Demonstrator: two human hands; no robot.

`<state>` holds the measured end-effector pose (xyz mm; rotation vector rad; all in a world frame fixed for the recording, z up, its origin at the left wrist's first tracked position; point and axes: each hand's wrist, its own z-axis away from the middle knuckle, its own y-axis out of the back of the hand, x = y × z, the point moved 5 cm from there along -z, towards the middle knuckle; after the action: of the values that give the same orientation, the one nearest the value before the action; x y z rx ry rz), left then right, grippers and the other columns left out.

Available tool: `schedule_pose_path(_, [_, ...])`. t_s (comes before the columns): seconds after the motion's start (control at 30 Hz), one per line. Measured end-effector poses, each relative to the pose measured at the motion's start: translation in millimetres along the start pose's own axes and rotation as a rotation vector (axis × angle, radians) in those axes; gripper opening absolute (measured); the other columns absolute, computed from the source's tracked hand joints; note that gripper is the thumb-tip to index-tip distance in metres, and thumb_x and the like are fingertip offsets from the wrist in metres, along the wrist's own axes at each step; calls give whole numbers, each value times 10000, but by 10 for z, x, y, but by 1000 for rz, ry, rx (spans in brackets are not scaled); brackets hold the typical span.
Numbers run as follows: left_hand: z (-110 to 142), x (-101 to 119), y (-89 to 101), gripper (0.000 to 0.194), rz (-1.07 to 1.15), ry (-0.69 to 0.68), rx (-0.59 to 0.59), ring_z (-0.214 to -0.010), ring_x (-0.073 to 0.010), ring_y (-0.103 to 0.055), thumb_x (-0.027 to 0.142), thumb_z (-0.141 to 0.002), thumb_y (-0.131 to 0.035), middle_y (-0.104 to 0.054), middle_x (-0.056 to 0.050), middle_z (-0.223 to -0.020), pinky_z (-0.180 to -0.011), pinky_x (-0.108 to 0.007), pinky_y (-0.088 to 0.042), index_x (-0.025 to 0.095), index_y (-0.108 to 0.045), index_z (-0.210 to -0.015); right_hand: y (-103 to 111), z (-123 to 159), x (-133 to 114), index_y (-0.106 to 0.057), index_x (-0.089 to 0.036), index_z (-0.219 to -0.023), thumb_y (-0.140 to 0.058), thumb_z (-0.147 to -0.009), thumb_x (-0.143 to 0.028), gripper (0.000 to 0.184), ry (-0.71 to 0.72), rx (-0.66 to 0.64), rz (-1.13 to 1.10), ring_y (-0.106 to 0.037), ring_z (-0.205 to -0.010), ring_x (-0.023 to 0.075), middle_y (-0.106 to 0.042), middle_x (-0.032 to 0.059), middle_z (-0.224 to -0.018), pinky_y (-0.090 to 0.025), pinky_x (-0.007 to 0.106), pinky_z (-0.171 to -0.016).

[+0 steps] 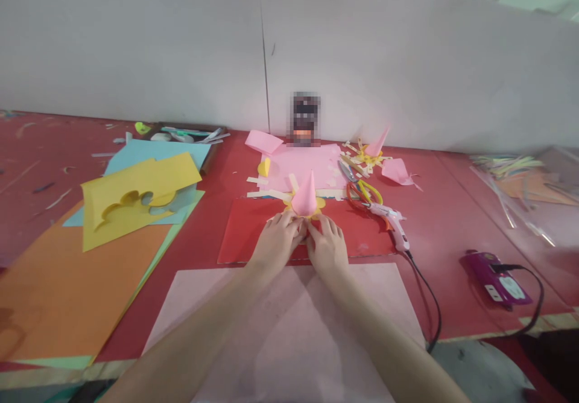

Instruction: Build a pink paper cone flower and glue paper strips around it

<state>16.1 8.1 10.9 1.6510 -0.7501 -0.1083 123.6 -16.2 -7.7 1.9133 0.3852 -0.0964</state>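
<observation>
A pink paper cone [306, 196] stands point up on a yellow scalloped paper piece [320, 204], over a red board [244, 228]. My left hand [281, 234] and my right hand [326, 240] meet at the near edge of this paper piece. Both have their fingers curled and pressed together on its rim, with the fingertips partly hidden. To the right of my right hand lies a pink glue gun [393, 225] with a black cord. Scissors with red handles [355, 195] and others with yellow handles [371, 190] lie just beyond it.
Orange [85, 282] and blue sheets lie at the left under a cut yellow sheet [140, 201]. Pink paper [294, 165], scraps and another cone [377, 145] are behind the board. A purple power strip [497, 282] sits at the right. A white partition [181, 53] closes off the back.
</observation>
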Motion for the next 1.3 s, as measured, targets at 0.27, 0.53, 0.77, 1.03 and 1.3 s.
schedule_pose_path(0.27, [52,178,-67,342,-219,-32,-82,-1029,-277,-498,60,-838,-342,-509,-144,-1178,-812,-415,-423,128,-517,-1124,-10,-11,-17,-565,-156,-1146,-407,-851,-124,336,-17,-51,38,-441,-1066,255,-528,135,-1168,-376,382,-870])
schedule_pose_path(0.53, [12,142,-19,278,-125,-31,-67,-990,-250,-501,129,-883,-304,-535,-119,-1066,-802,-397,-429,146,-555,-1003,-6,-39,-45,-598,-178,-1069,-338,-862,-87,345,-32,-53,22,-487,-994,247,-569,129,-1074,-400,385,-808])
schedule_pose_path(0.77, [-7,128,-11,273,-106,-24,-76,-999,-237,-500,92,-853,-331,-544,-109,-1063,-825,-396,-431,154,-572,-968,-17,-97,-112,-628,-166,-987,-291,-849,-68,377,-5,-51,7,-518,-917,256,-598,133,-1009,-409,389,-765])
schedule_pose_path(1.03, [15,48,-22,242,-26,-16,47,-997,-221,-509,172,-873,-392,-548,-77,-1091,-845,-387,-424,200,-552,-1052,-15,-102,17,-647,-174,-961,-330,-734,-2,426,-47,-11,-183,-511,-929,231,-602,105,-1034,-426,365,-792])
schedule_pose_path(1.3, [16,-54,55,287,66,93,91,-923,-198,-556,119,-857,-374,-586,-51,-1055,-807,-358,-435,204,-510,-1095,107,-164,498,-624,-185,-967,-325,-657,-18,463,-198,148,-486,-559,-946,185,-649,53,-973,-431,354,-885])
